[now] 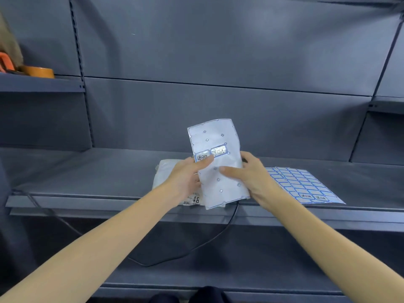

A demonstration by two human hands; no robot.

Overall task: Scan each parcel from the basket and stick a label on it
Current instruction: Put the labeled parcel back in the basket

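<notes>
Far left, a tape roll (pixel 37 72) sits on a high grey metal shelf (pixel 41 84). On the main shelf (pixel 87 171) lies a white parcel (pixel 168 173), its label showing "48" at the near edge. The left hand (pixel 185 176) pinches a used label sheet (pixel 218 162), thumb on one of two blue-bordered stickers whose writing is too blurred to read. The right hand (pixel 255 178) grips the sheet's right edge. A black cable (pixel 209 241) droops below. Right, fuller sheets (pixel 303 184) lie flat.
</notes>
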